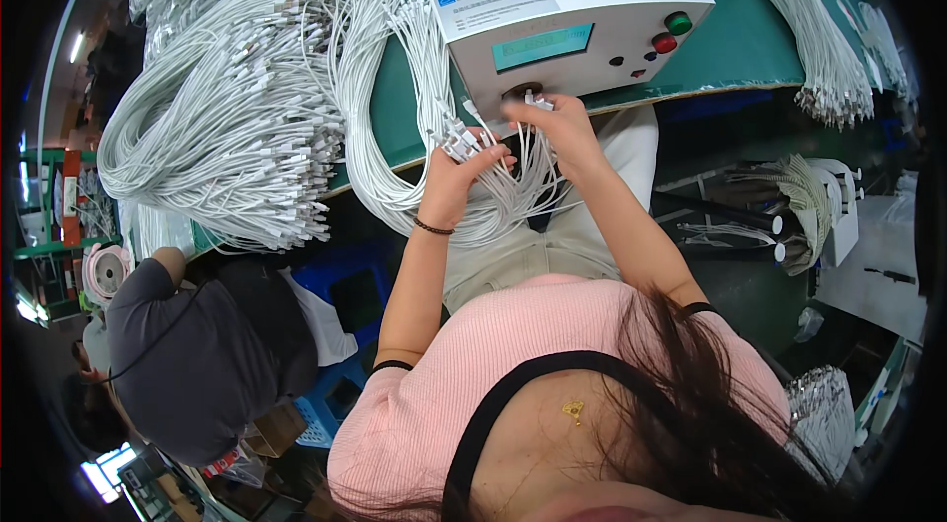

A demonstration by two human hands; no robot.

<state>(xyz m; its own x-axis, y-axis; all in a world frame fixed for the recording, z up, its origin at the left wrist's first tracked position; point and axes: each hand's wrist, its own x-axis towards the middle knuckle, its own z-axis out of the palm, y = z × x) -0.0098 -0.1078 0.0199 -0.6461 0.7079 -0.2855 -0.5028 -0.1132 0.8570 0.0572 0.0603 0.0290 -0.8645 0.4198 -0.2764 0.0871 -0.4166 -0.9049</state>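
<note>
Centre frame, we find a loose bundle of thin white cables (493,216) sagging in a loop in front of the lap, its white plug ends gathered up between both hands. Left grip (462,167): fingers curled closed round a fan of plugs, most of them pointing toward the upper left. Right grip (566,134): thumb and fingers drawn together, a few plug tips poking out above; it seems to have hold of them, how many we cannot tell.

The relation that matters, in our judgement: a dark round port (523,90) lies just past the right fingertips, up and left of that grip. The right hand is the nearer; the left sits lower and farther left. Contact with the port: we cannot tell, fingers overlap it.

Outward: the port is in the front of a white box-shaped machine (582,4) with a blue-green screen (543,46), on a green desk (750,48). Left of frame, a large heap of white cables (227,117).
</note>
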